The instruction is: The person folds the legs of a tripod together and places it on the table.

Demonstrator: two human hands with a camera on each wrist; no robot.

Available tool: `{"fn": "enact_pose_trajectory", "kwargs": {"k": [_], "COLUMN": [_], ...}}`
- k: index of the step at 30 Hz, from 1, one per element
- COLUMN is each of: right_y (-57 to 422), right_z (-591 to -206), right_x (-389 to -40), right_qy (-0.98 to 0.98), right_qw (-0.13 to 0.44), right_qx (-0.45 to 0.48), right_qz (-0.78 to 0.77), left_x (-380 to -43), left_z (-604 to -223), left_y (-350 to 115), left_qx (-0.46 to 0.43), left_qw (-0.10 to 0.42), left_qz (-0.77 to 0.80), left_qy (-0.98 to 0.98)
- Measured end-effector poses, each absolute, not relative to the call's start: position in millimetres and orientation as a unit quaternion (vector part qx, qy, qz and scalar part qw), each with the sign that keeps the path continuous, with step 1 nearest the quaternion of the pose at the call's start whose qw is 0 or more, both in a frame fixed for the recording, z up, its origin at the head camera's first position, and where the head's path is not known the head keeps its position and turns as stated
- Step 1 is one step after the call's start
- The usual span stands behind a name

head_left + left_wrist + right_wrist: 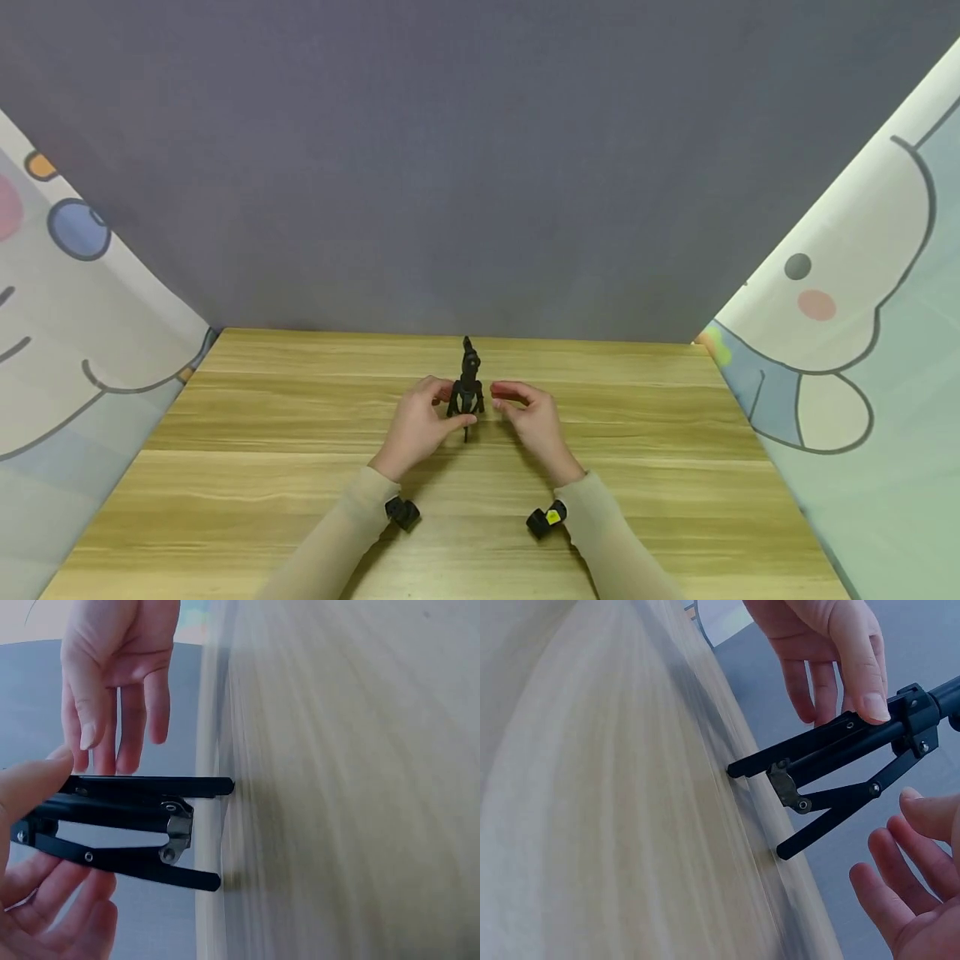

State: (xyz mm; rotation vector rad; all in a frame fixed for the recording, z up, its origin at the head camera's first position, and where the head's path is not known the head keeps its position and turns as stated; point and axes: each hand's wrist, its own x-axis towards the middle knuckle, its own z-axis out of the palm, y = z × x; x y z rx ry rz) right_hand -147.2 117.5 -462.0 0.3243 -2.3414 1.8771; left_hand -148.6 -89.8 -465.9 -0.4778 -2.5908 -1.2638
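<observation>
One black tripod (470, 367): between the two hands, over the far half of the bench (240, 467), near the middle from side to side.
Tripod legs (187, 879): partly spread, their tips pointed down at the wood; whether they bear weight there cannot be told.
Silver bracket (178, 832): at the lower end of the central column, between the legs.
Left hand (420, 421): holds the tripod, with the thumb (862, 682) laid against one leg and the fingers (94, 922) reaching to the far side; the exact contact of the fingers is partly hidden.
Right hand (536, 421): just beside the tripod and apart from it, holding nothing, its thumb and loosely bent fingers set wide of each other.
Sleeves (322, 533): light beige, reaching both wrists.
Wrist cameras (403, 510): black, one on each wrist; the right one bears a yellow mark.
Bench surface: pale wood with long streaks of grain, bounded at its far edge by a plain grey panel (450, 167).
Side panels (840, 208): printed with large cartoon figures, one to the left of the bench, one to the right.
</observation>
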Motion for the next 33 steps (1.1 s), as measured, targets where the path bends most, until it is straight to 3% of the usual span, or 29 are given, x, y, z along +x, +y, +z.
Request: {"fn": "enact_pose_trajectory", "kwargs": {"k": [15, 27, 33], "right_y": [110, 106, 108], "right_z": [-450, -450, -470], "right_x": [-139, -138, -147], "right_qy": [-0.792, -0.795, -0.785], "right_qw": [0.027, 0.013, 0.005], "right_qx": [0.112, 0.117, 0.110], "right_qz": [0.600, 0.595, 0.610], "left_x": [-157, -161, -162], "left_z": [-467, -469, -472], "left_y": [-98, -97, -98], "left_qx": [-0.198, -0.198, -0.199], "left_qw": [0.030, 0.022, 0.014], "left_qz": [-0.475, -0.492, -0.501], "left_qy": [-0.857, -0.848, -0.842]}}
